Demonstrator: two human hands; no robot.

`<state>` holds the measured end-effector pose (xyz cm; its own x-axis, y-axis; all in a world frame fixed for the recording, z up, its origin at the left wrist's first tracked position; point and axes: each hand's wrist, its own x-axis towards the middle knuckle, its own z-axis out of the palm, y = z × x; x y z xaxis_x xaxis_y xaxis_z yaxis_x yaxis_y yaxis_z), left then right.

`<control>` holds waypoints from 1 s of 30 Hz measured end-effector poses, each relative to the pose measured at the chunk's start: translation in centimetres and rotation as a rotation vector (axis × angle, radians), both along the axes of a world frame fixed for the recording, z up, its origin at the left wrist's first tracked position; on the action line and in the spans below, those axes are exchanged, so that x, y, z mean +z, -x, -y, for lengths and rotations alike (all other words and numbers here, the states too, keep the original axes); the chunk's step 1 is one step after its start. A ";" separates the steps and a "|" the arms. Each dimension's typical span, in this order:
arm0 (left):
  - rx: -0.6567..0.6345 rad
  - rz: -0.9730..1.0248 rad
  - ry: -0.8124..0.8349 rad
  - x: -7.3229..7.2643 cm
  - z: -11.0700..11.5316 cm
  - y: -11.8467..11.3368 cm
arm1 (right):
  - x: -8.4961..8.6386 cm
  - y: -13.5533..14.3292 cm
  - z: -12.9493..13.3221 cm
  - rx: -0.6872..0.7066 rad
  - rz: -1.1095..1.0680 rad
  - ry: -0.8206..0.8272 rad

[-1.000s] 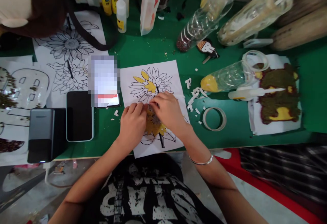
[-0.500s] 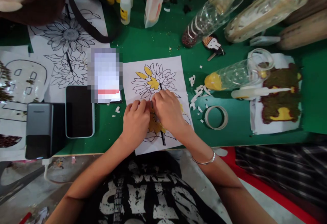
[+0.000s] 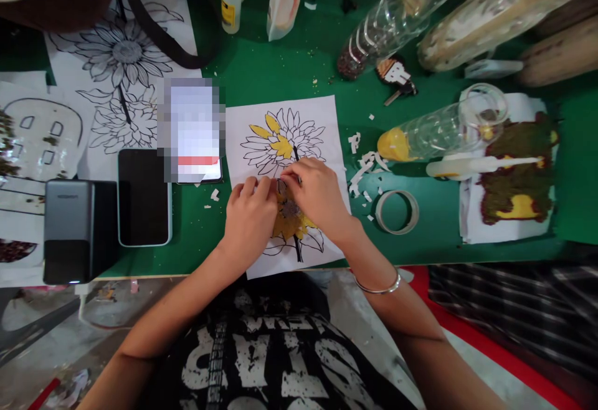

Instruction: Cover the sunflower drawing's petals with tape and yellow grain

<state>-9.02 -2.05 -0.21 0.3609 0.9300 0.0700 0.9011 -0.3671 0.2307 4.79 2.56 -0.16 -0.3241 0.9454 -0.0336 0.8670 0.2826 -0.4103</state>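
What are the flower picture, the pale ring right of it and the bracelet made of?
Flower picture: likely matte paper, thin, flat and white. Ring: perhaps plastic or cardboard; its pale, smooth band fits either. Bracelet: probably polished metal, given its silvery shine.

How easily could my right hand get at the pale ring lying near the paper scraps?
Quite easily, it seems: between your right hand and the pale ring lie only the flower drawing, green table and a few white scraps; nothing upright blocks the way.
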 end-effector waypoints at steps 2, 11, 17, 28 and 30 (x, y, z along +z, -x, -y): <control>0.005 0.013 0.024 0.1 0.0 -0.1 | 0.0 0.2 0.2 0.027 0.052 -0.043; 0.021 -0.041 0.000 0.6 0.0 -0.4 | 0.5 0.9 1.1 0.235 0.405 -0.296; 0.007 -0.048 -0.012 0.6 0.1 -0.5 | 0.4 1.1 1.4 0.259 0.464 -0.300; -0.006 -0.071 -0.029 0.5 0.3 -0.6 | -0.6 0.1 -0.8 0.389 0.459 -0.252; -0.009 -0.073 -0.027 0.5 0.3 -0.6 | -0.6 -0.2 -1.2 0.415 0.428 -0.242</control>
